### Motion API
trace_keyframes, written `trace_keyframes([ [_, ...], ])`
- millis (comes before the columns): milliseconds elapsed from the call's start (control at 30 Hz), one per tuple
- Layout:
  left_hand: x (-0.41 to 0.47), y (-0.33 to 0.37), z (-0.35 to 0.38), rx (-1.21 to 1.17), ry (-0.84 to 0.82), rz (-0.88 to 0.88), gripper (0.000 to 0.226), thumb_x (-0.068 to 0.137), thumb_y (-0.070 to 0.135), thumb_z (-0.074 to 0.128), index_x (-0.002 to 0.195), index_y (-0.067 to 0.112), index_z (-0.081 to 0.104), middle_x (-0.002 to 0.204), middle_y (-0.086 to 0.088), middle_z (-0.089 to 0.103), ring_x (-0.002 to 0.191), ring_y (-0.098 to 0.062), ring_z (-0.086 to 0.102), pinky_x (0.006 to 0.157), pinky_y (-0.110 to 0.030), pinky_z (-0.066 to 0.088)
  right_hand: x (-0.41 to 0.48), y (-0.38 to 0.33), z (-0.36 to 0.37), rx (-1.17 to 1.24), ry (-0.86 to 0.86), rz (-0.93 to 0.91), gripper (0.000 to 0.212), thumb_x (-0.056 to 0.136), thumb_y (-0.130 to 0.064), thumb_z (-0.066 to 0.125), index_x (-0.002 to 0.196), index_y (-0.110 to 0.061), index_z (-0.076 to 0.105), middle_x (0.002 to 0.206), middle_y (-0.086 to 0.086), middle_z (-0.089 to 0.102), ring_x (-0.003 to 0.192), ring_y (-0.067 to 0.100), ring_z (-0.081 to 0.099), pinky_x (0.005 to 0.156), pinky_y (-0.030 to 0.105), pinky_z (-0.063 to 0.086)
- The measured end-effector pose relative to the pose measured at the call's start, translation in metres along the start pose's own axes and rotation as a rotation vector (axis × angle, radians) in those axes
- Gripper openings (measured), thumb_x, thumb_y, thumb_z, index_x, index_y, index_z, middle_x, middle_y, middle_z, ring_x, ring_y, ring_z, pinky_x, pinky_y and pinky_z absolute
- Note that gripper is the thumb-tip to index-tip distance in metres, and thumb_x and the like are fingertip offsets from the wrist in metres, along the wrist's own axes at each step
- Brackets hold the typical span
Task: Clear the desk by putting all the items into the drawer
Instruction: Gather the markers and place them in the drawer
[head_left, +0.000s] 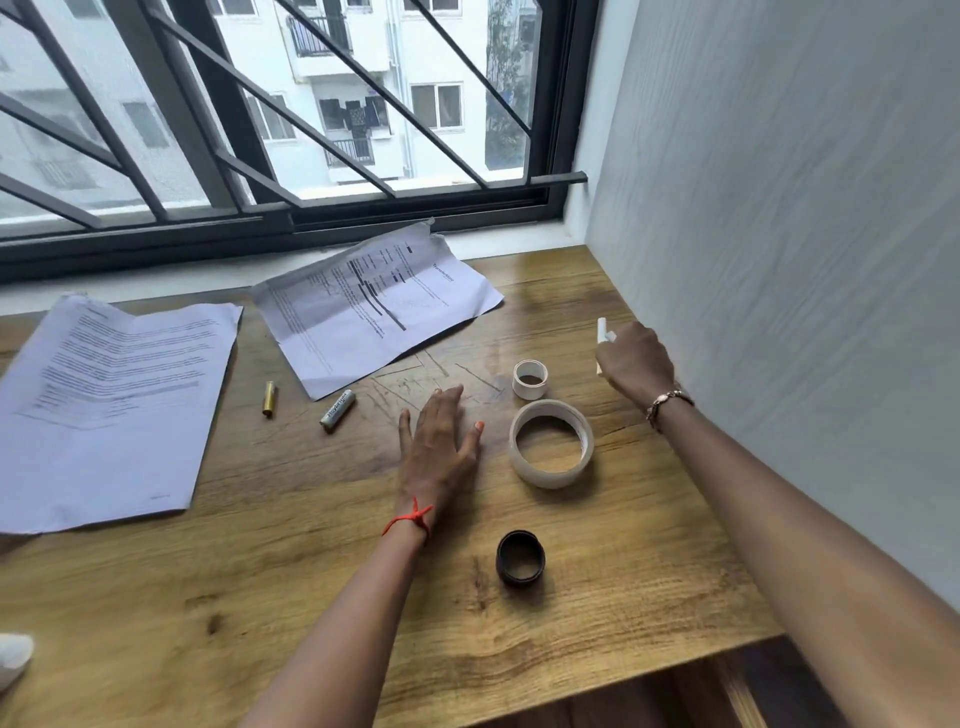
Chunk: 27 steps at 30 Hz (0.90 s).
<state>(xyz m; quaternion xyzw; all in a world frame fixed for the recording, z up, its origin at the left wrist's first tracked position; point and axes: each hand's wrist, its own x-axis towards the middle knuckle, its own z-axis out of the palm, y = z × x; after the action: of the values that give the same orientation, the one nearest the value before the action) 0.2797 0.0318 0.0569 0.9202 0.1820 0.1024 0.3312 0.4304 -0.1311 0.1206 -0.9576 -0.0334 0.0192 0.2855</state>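
Left hand (441, 441): flat on tabletop (249, 597), fingers straight, holding nothing. Right hand (636, 361): raised beside wall (779, 208), fingers curled round small white stick-like item (602, 330), identity unclear. Between hands: small white tape roll (530, 392), large tape roll (551, 480) just nearer. Black roll (503, 564) nearest viewer. Left of left hand: silver battery (337, 410), gold battery (268, 398), near printed sheet (104, 405), far printed sheet (374, 301).
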Motion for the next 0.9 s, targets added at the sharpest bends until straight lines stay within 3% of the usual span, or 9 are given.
trace_keyframes([
  [100,-0.007,0.001,-0.015,-0.305,-0.05,-0.047,0.052,0.091,0.027,0.055,0.138,0.012,0.038,0.141,-0.007,0.046,0.132,-0.016,0.041,0.118,-0.044,0.016,-0.027,-0.014,-0.003,0.204,-0.05,-0.026,0.017,0.079,-0.011,0.046,0.063,-0.009,0.049,0.068,0.01,0.055,0.061,0.025,0.053,0.053,0.03,0.037],
  [200,-0.022,0.008,-0.037,-0.538,-0.033,-0.13,0.04,0.09,0.023,0.058,0.127,0.008,0.052,0.128,-0.01,0.057,0.118,-0.02,0.054,0.103,-0.037,0.043,-0.059,-0.024,-0.01,0.295,-0.205,-0.096,0.015,0.079,-0.009,0.05,0.064,-0.005,0.053,0.059,0.011,0.052,0.05,0.021,0.045,0.044,0.028,0.032],
  [267,-0.038,0.018,-0.053,-0.679,0.008,-0.151,0.028,0.09,0.02,0.058,0.116,0.01,0.058,0.116,-0.011,0.063,0.107,-0.02,0.06,0.091,-0.033,0.05,-0.086,-0.032,-0.016,0.261,-0.243,-0.183,0.017,0.08,-0.009,0.051,0.063,-0.006,0.053,0.058,0.011,0.05,0.052,0.022,0.044,0.047,0.028,0.031],
  [467,-0.088,0.049,-0.092,-1.055,-0.045,-0.285,0.017,0.09,0.014,0.057,0.101,0.004,0.063,0.09,-0.01,0.068,0.087,-0.019,0.067,0.074,-0.035,0.058,-0.161,-0.055,-0.024,0.108,-0.314,-0.411,0.036,0.085,-0.019,0.056,0.054,-0.016,0.038,0.058,0.001,0.046,0.057,0.016,0.044,0.05,0.027,0.029],
  [600,-0.13,0.049,-0.114,-1.046,-0.09,-0.265,0.007,0.085,0.005,0.061,0.087,0.007,0.068,0.073,-0.001,0.073,0.073,-0.013,0.071,0.066,-0.033,0.06,-0.217,-0.063,-0.032,0.154,-0.464,-0.498,0.027,0.089,-0.022,0.056,0.065,-0.011,0.05,0.054,-0.004,0.048,0.048,0.008,0.046,0.043,0.018,0.033],
  [700,-0.162,0.042,-0.126,-1.03,-0.106,-0.303,0.008,0.084,0.003,0.062,0.084,0.008,0.068,0.066,0.002,0.073,0.068,-0.011,0.07,0.063,-0.029,0.059,-0.252,-0.061,-0.032,0.261,-0.592,-0.468,0.025,0.089,-0.021,0.058,0.069,-0.007,0.052,0.048,0.0,0.051,0.034,0.003,0.045,0.036,0.016,0.033],
  [800,-0.197,0.03,-0.134,-1.043,-0.124,-0.378,0.008,0.083,0.003,0.062,0.089,0.004,0.068,0.069,0.001,0.073,0.07,-0.012,0.07,0.059,-0.026,0.058,-0.287,-0.057,-0.027,0.335,-0.679,-0.39,0.027,0.09,-0.025,0.057,0.078,-0.001,0.057,0.049,0.003,0.052,0.036,0.009,0.045,0.037,0.02,0.033],
  [900,-0.24,0.017,-0.137,-1.066,-0.152,-0.476,0.01,0.083,0.003,0.062,0.091,0.002,0.068,0.072,-0.001,0.073,0.073,-0.014,0.069,0.062,-0.027,0.058,-0.33,-0.051,-0.021,0.346,-0.732,-0.356,0.028,0.094,-0.029,0.051,0.073,-0.01,0.055,0.054,0.0,0.055,0.036,0.003,0.047,0.038,0.016,0.034],
])
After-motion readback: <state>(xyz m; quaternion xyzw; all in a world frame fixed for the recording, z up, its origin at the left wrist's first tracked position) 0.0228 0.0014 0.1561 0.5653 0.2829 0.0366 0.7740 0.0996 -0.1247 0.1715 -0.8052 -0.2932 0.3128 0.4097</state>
